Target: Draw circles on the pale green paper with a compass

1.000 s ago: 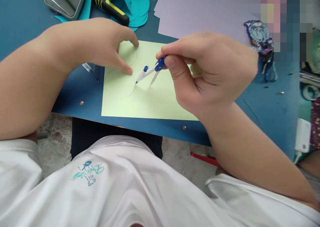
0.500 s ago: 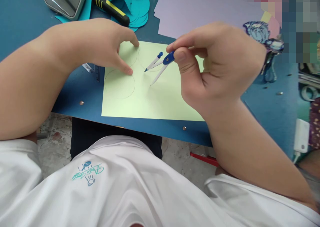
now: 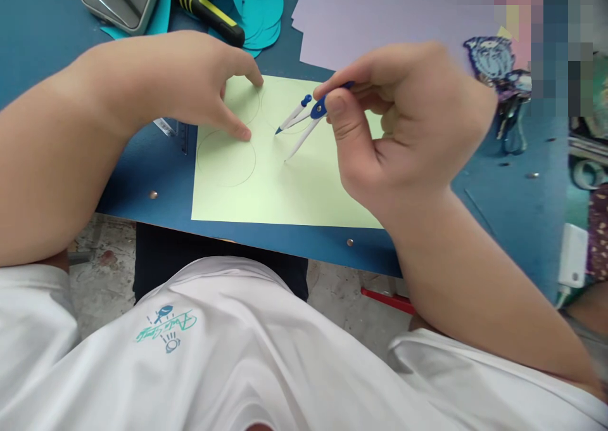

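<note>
A pale green sheet of paper point(image 3: 304, 190) lies near the table's front edge, with several thin circles drawn on its left and upper part. My left hand point(image 3: 209, 85) rests on the sheet's upper left, thumb and index finger spread apart, the other fingers hidden. Between thumb and fingertips my right hand point(image 3: 403, 114) pinches a blue and white drawing compass point(image 3: 304, 117) by its top. The compass leans over the middle of the sheet, legs slightly apart. Its needle tip is at the paper; whether the pencil tip touches, I cannot tell.
Beyond the sheet lie purple paper point(image 3: 370, 19), a yellow-black cutter point(image 3: 209, 12), cut turquoise paper discs point(image 3: 263, 19) and a phone point(image 3: 121, 0). A clear ruler point(image 3: 183, 138) shows beneath my left wrist. Keys with a charm point(image 3: 513, 120) lie right of my right hand.
My right hand has turned slightly and shifted a little left around the compass top. More of the blue handle shows above my fingers. My left hand stays in place on the sheet.
</note>
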Demonstrator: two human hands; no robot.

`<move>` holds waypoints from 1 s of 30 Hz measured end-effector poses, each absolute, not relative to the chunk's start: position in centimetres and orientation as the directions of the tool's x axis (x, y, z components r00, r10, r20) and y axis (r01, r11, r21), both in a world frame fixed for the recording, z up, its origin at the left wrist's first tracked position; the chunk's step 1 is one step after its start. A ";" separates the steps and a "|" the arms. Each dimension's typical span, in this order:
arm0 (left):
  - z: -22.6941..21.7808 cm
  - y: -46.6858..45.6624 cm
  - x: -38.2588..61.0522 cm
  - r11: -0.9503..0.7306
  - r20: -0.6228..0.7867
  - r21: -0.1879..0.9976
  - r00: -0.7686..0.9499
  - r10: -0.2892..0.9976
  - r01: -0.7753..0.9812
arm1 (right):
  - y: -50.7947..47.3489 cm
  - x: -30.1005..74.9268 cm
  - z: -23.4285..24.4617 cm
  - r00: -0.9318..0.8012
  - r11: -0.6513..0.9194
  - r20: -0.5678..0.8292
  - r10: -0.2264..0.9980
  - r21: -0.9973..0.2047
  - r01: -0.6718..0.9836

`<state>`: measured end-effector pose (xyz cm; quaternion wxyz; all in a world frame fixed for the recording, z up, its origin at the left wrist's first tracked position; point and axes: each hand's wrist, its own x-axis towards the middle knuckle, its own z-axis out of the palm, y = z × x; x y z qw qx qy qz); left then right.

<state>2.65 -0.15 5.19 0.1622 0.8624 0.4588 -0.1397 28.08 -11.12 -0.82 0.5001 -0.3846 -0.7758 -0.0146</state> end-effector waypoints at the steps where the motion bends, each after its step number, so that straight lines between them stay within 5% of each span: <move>1: 5.2 -0.2 2.6 -0.528 -0.390 0.152 0.541 0.745 0.836 | -11.1 28.1 -0.9 -0.210 0.698 0.775 0.595 -0.370 0.613; 6: 5.3 -0.3 2.8 -0.525 -0.385 0.148 0.538 0.750 0.838 | -10.9 28.2 -1.1 -0.204 0.737 0.831 0.517 -0.311 0.600; 12: 5.7 -0.5 2.9 -0.505 -0.400 0.163 0.525 0.751 0.848 | -11.1 28.6 -1.3 -0.165 0.569 0.691 0.704 -0.409 0.713; 19: 5.4 -0.1 2.5 -0.516 -0.389 0.160 0.534 0.750 0.841 | -11.1 28.5 -0.9 -0.182 0.599 0.762 0.621 -0.313 0.737; 30: 5.5 -0.3 2.8 -0.506 -0.396 0.149 0.520 0.756 0.849 | -11.3 28.6 -0.8 -0.171 0.590 0.719 0.673 -0.384 0.710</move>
